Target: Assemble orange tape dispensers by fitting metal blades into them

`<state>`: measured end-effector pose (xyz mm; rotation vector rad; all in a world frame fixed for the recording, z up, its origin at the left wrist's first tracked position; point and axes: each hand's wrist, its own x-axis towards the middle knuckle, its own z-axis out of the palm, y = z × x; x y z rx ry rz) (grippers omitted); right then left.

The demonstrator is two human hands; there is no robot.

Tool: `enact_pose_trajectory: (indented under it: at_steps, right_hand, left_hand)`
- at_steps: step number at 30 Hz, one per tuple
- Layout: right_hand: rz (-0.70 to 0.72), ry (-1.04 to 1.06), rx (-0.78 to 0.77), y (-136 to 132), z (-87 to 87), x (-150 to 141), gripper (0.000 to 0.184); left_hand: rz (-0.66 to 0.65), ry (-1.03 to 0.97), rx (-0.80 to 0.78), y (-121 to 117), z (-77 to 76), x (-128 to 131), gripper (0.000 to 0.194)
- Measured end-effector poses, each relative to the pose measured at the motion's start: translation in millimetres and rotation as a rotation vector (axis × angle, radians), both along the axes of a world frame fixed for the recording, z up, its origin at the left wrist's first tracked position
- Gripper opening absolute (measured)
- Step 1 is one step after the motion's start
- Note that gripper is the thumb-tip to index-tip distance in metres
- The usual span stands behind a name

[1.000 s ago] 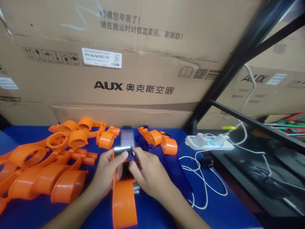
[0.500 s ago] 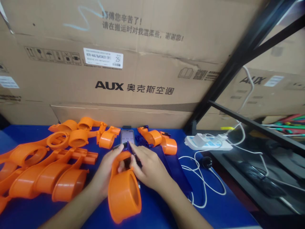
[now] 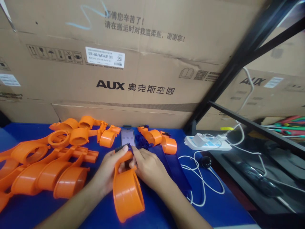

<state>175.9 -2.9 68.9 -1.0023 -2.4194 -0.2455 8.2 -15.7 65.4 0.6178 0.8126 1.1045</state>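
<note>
An orange plastic tape dispenser point(image 3: 128, 197) with a round drum hangs toward me between my hands. My left hand point(image 3: 108, 167) is closed around its upper end, thumb on top. My right hand point(image 3: 149, 167) grips the same end from the other side, its fingers pressed at a small dark blue piece point(image 3: 130, 147) there. Where the fingers meet the blue piece is partly hidden. To the left lie several more orange dispensers point(image 3: 71, 181). Beyond my right hand are two orange dispensers point(image 3: 169, 145) with black ends and a cluster of small blue parts point(image 3: 143, 141).
A phone point(image 3: 128, 137) showing a timer lies behind my hands on the blue table point(image 3: 100, 213). Large cardboard boxes point(image 3: 147, 66) stand at the back. To the right are a white power strip point(image 3: 214, 144), loose white cables point(image 3: 205, 190) and a black metal frame point(image 3: 228, 70).
The held dispenser has shifted slightly right and its drum has turned a little. My right hand's fingers have moved slightly on the upper end. Both hands keep their hold.
</note>
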Motion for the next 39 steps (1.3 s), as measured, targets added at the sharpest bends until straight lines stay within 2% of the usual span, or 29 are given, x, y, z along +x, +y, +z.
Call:
enact_pose_trajectory:
  at_steps: [5, 10, 13, 16, 20, 23, 26, 28, 31, 34, 39]
  right_hand:
    - [-0.023, -0.018, -0.001, -0.9, -4.3, -0.3, 0.036]
    - [0.013, 0.102, -0.051, 1.3, -0.6, 1.9, 0.037]
    - [0.052, 0.195, -0.085, 2.7, 5.0, 4.2, 0.034]
    - [0.059, 0.264, -0.076, 3.4, 7.3, 6.5, 0.027]
    - [0.078, 0.229, -0.081, 2.0, 6.2, 7.5, 0.016]
    - [0.081, 0.212, -0.076, -0.6, 7.5, 7.5, 0.015]
    - [0.089, 0.340, -0.112, -1.1, 13.2, 11.2, 0.022]
    - [0.022, 0.459, -0.098, 2.1, 18.3, 17.4, 0.026]
    - [-0.226, 0.550, 0.001, 13.3, 24.9, 30.7, 0.024]
    - [-0.411, 0.429, 0.029, 28.0, 26.4, 43.3, 0.017]
    - [-0.498, 0.161, -0.018, 44.9, 17.9, 50.9, 0.017]
  left_hand:
    - [0.006, 0.002, 0.000, 0.1, -1.8, 0.6, 0.045]
    - [0.043, 0.006, -0.007, 2.1, 0.3, -2.5, 0.045]
    - [0.058, 0.051, 0.064, 4.2, 0.1, -5.8, 0.039]
    - [0.066, 0.191, 0.180, 5.9, -3.3, -8.9, 0.035]
    - [0.059, 0.373, 0.326, 6.4, -8.4, -12.1, 0.034]
    - [0.040, 0.366, 0.332, 6.3, -9.2, -13.7, 0.034]
    - [-0.007, 0.316, 0.308, 7.0, -6.4, -15.3, 0.034]
    - [-0.012, 0.305, 0.293, 7.4, -3.3, -16.1, 0.033]
    - [0.039, 0.305, 0.279, 7.0, 1.3, -15.7, 0.033]
    - [0.058, 0.283, 0.266, 5.3, 3.2, -14.0, 0.033]
    - [0.054, 0.275, 0.244, 4.3, 0.2, -12.6, 0.034]
